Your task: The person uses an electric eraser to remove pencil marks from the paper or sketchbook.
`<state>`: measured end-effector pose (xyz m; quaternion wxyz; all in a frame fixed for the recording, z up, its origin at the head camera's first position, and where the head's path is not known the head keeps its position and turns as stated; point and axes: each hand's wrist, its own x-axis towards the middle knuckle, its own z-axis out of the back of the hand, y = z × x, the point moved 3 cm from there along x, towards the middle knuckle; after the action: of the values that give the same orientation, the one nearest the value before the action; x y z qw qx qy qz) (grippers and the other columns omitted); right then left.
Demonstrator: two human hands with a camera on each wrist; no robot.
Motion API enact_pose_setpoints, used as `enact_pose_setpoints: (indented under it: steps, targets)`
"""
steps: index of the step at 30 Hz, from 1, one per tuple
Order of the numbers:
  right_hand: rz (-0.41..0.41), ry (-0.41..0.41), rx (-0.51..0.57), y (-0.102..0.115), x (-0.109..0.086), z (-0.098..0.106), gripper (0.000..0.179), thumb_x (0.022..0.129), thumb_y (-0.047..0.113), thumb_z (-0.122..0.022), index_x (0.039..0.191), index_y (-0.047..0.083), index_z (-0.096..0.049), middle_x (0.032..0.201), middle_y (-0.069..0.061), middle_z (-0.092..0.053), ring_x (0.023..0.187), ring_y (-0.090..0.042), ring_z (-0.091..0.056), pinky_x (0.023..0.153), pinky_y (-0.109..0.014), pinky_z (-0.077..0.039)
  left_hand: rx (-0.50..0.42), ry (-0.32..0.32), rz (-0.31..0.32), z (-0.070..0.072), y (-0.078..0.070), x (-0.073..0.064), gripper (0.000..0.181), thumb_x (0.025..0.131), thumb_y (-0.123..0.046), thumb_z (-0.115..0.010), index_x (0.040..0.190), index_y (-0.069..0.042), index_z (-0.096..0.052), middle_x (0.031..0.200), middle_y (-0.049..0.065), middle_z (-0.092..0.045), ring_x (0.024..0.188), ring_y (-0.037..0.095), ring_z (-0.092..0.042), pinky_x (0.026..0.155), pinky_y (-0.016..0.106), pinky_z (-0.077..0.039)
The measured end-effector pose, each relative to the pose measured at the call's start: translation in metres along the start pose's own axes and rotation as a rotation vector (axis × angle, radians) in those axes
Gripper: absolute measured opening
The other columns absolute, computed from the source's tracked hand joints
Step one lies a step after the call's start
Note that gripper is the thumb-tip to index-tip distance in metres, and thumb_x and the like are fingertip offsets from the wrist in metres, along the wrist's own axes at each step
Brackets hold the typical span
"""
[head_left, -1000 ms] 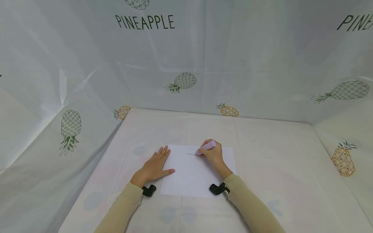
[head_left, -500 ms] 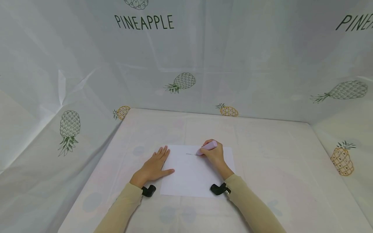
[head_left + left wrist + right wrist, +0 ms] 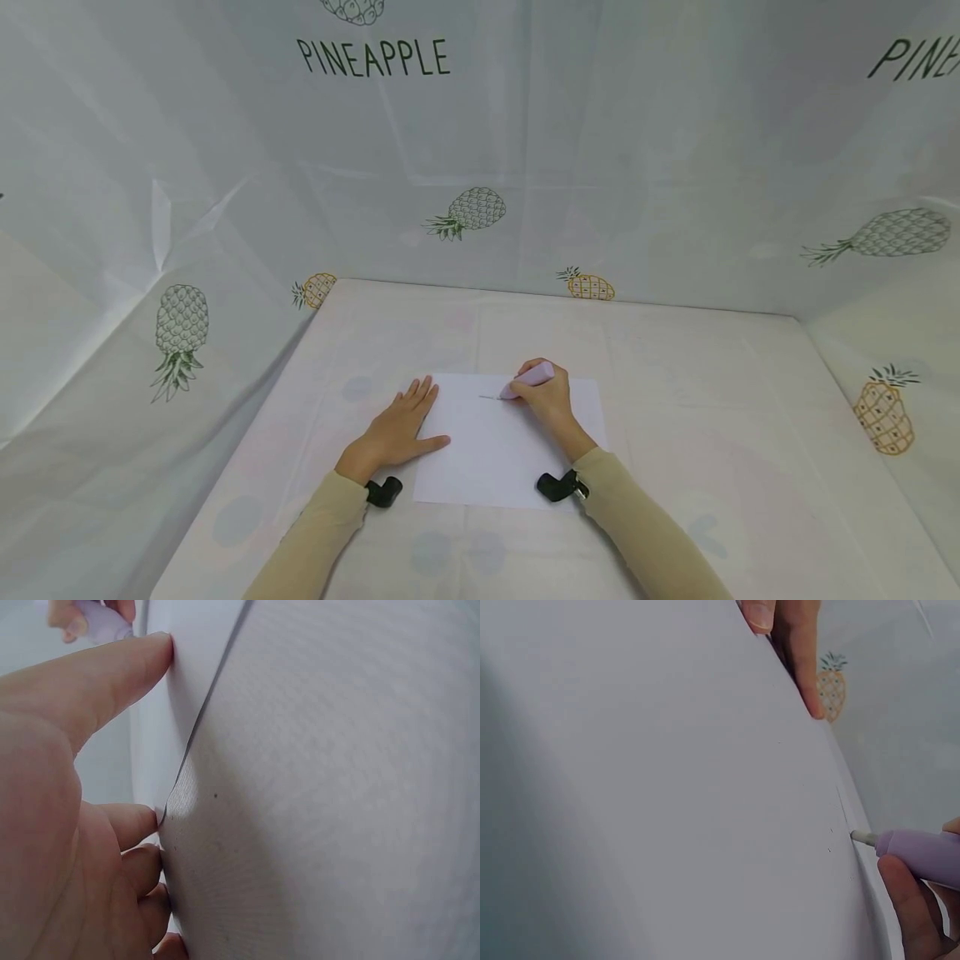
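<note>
My right hand (image 3: 553, 404) pinches a thick lavender electric eraser (image 3: 534, 375) between thumb and fingers, over the upper part of a white sheet of paper (image 3: 480, 467). Its blunt pale tip (image 3: 862, 838) meets the paper at the end of a short thin dark line (image 3: 841, 799). Tiny dark specks lie near that line in the right wrist view. My left hand (image 3: 397, 429) rests flat at the sheet's left edge, fingers spread and thumb lying on the paper. In the left wrist view its fingertips (image 3: 142, 821) press down along the paper's edge.
A pale cloth with faint prints covers the table (image 3: 705, 400). Behind and at the sides hangs a grey-white curtain (image 3: 645, 142) printed with pineapples. Black wrist devices sit at both cuffs, the right one (image 3: 557, 487) over the sheet's lower edge.
The right hand with the electric eraser shifts slightly right, then a little back to the left along the line. The left hand stays in place on the paper's edge.
</note>
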<state>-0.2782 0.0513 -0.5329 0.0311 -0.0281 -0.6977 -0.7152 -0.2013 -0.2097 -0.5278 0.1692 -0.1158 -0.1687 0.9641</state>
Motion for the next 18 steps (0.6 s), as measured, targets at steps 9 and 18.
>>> enact_pose_setpoints:
  steps: [9,18]
  targets:
    - [0.004,0.003,-0.011,-0.0002,0.0006,-0.0003,0.02,0.068,-0.012,-0.075,0.084,-0.005,-0.065,0.078,-0.014,-0.064,0.071,-0.021,-0.063,0.055,-0.035,-0.06,-0.005,-0.002,-0.006,0.0014,-0.0014,-0.0011,0.096,0.094,-0.059,-0.058,0.158,0.0,-0.016,0.165,0.015,-0.006,0.151,0.034,-0.005,0.12,0.051,-0.013]
    - [-0.066,0.013,-0.034,0.0019,0.0013,0.0079,0.023,0.068,-0.016,-0.075,0.088,-0.01,-0.065,0.077,-0.01,-0.064,0.069,-0.017,-0.063,0.059,-0.041,-0.061,0.0,-0.01,-0.014,0.003,-0.0025,-0.0018,0.096,0.095,-0.058,-0.059,0.158,0.001,-0.017,0.165,0.017,-0.007,0.151,0.035,-0.006,0.12,0.052,-0.014]
